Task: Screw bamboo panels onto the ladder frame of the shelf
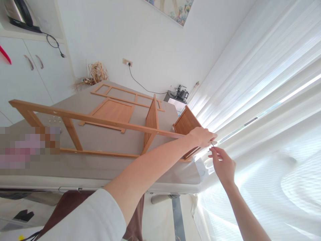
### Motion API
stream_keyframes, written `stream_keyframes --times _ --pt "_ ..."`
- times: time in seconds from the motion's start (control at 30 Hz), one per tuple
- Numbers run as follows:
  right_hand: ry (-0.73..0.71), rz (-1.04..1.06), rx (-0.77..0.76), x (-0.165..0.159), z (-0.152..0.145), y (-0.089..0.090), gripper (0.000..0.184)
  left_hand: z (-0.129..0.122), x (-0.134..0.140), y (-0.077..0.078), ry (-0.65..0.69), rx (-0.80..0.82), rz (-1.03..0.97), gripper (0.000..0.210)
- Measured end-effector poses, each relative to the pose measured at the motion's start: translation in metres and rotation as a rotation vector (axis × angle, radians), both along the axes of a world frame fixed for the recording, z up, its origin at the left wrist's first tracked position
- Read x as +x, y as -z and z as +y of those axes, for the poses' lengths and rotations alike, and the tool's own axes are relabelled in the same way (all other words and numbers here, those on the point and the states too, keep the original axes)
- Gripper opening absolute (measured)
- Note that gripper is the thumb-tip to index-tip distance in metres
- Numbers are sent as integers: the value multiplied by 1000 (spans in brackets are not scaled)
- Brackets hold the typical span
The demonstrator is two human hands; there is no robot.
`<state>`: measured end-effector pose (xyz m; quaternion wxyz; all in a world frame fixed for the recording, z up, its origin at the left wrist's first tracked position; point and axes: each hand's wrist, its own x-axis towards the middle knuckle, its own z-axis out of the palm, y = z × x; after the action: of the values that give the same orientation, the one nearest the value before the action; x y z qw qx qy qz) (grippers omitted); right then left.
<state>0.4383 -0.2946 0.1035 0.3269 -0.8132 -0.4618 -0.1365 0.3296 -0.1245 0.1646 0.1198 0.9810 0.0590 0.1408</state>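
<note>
My left hand (pixel 202 136) is closed around the right end of a wooden frame (pixel 112 124), near an upright wooden panel (pixel 187 125). The frame stands on its long edge on the table, with a second wooden panel (pixel 151 120) fixed upright across its middle. Just past the frame's end, my right hand (pixel 224 164) pinches a thin dark hex key (pixel 212 145) between thumb and fingers. The key's tip is close to my left fingertips; whether it sits in a screw is hidden.
The grey table (pixel 112 169) also bears a flat wooden panel (pixel 112 113), a ladder-like side frame (pixel 122 94) and small pieces (pixel 54 119). Dried stalks (pixel 97 73) lie at its far corner. White curtains (pixel 250 100) hang close on the right. A kettle stand (pixel 177 97) is behind the table.
</note>
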Motion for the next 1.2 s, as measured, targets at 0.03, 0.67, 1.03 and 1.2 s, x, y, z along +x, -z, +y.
stream_keyframes --times 0.03,0.67,1.03,1.2 --pt "0 -10 -2 0 0 -1 40 0 0 0 -1 -1 2 19" --pt "-11 -311 -36 17 -2 0 45 -1 0 -1 -15 10 1 17" --pt "-47 -1075 -167 26 -9 -9 24 -1 0 -1 -10 14 9 20" --pt "-137 -1122 -250 30 -9 -17 30 -2 -1 -2 -12 8 4 19"
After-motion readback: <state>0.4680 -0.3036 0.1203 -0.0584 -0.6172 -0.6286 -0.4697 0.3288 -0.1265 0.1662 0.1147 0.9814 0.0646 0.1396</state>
